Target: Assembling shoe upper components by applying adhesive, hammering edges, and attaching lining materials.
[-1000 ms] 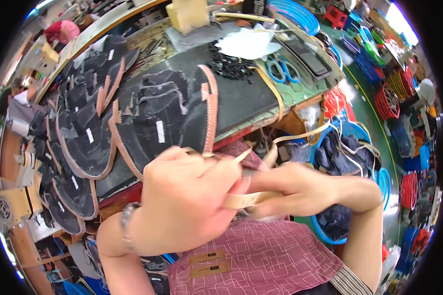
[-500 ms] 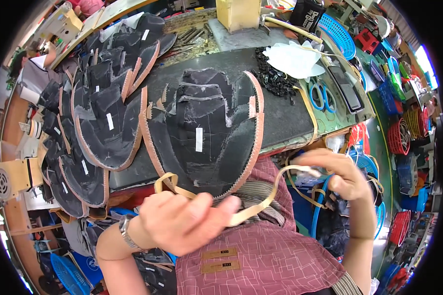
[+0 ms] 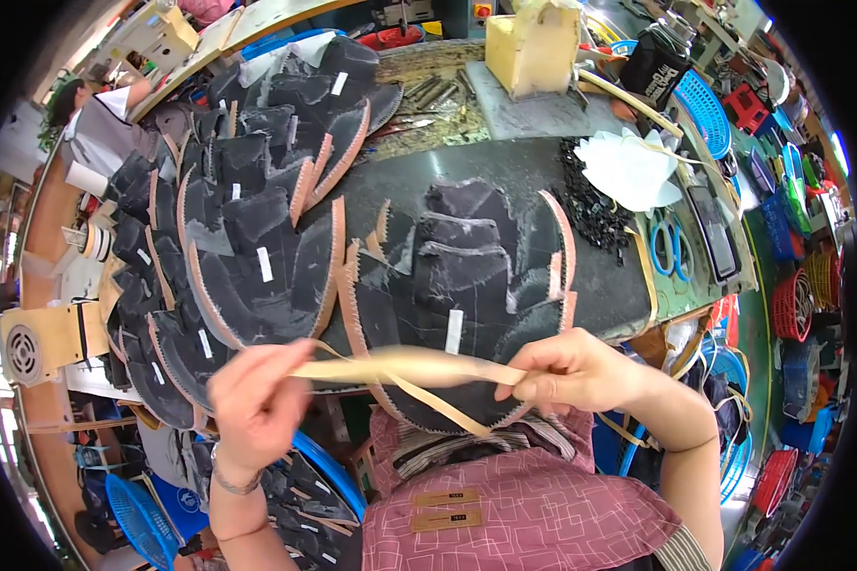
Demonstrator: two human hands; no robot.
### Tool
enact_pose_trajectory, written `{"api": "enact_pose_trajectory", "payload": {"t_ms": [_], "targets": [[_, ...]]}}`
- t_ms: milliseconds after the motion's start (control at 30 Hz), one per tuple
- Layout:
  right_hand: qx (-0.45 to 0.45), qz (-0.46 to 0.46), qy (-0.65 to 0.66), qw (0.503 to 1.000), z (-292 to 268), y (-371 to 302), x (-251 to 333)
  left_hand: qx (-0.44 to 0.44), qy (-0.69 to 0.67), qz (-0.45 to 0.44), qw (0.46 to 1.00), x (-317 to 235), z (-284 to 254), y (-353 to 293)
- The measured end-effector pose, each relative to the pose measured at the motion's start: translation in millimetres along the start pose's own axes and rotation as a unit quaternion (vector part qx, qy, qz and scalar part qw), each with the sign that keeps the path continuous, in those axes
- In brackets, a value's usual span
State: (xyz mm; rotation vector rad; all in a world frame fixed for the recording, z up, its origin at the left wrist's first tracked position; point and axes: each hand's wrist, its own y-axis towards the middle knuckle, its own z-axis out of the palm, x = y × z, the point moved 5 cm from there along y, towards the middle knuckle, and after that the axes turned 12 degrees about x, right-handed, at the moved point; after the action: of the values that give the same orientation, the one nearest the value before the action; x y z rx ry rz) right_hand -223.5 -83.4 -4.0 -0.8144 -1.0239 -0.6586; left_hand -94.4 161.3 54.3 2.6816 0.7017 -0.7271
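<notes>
Spanning left to right: one cream strip [image 3: 438, 368], drawn between both hands, blurred along its middle; a loose length slants below it toward the near right. Left hand [image 3: 260, 395]: fingers bent, grasping the strip's left part; outline somewhat blurred. Right hand [image 3: 573, 374]: thumb and fingertips pinching the strip's right part. Strip position: over the near part of one black piece [image 3: 405, 309]; whether they touch cannot be told. Black piece: pinkish toothed trim [image 3: 349, 295] along its sides, white tag [image 3: 454, 331] toward its middle; near end projecting past the near edge of the dark surface [image 3: 609, 285], beside the patterned apron [image 3: 514, 504]. Left: overlapping black pieces [image 3: 243, 214], crowding close, little room there. Right: a bare stretch of surface, reaching toward blue-handled scissors [image 3: 669, 247] and a phone [image 3: 712, 233] near the right edge. Far right: small black parts [image 3: 590, 205] beside a white sheet [image 3: 628, 169]. Far: a yellow block [image 3: 533, 52].
</notes>
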Motion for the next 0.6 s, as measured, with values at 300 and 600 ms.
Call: {"api": "enact_pose_trajectory", "payload": {"t_ms": [300,600], "targets": [[-0.227,-0.262,-0.839,0.420,41,-4,41,0.363,-0.683,-0.067,0.630,-52,101,60],[0.104,-0.099,0.050,0.988,-11,-4,-1,0.296,-0.476,0.039,0.827,-53,71,72]]}}
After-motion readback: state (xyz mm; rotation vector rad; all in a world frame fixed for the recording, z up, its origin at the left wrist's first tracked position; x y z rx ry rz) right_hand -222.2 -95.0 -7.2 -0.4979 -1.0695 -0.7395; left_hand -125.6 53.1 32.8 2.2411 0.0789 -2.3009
